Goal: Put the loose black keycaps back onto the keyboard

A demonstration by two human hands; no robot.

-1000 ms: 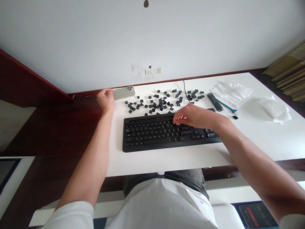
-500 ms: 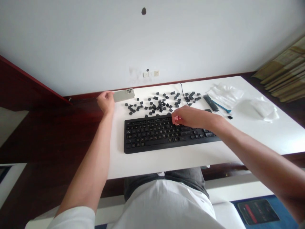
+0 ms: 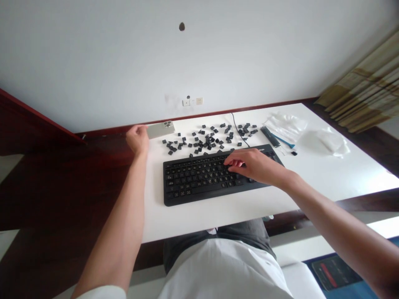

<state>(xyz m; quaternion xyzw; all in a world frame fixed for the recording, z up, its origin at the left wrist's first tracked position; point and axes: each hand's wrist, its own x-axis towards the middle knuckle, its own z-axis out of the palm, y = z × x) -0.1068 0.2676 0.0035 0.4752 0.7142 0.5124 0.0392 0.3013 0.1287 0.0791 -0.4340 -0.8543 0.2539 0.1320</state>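
A black keyboard (image 3: pixel 199 189) lies on the white table, with key caps on parts of it and bare key sockets elsewhere. Over its right-centre, my right hand (image 3: pixel 246 162) has its fingers bent and the thumb apart from them; I see nothing held, though the fingertips are partly hidden. My left hand (image 3: pixel 138 139) is curled at the table's left edge, its fingers against the near-left end of a pale phone (image 3: pixel 157 130). Whatever those fingers hold, if anything, is hidden. Behind the keyboard, loose black key caps (image 3: pixel 205 143) are scattered.
A cable (image 3: pixel 236 126) runs from the keyboard to the wall side. At the right lie a black strip-like tool (image 3: pixel 270 137), a blue tool (image 3: pixel 285 141), a small black piece (image 3: pixel 294 153) and clear plastic bags (image 3: pixel 330 143). Wall sockets (image 3: pixel 193 101) are behind.
The fingers of my right hand have loosened from a tight pinch and the thumb has come apart. My left hand stays by the phone. The camera view has shifted slightly.
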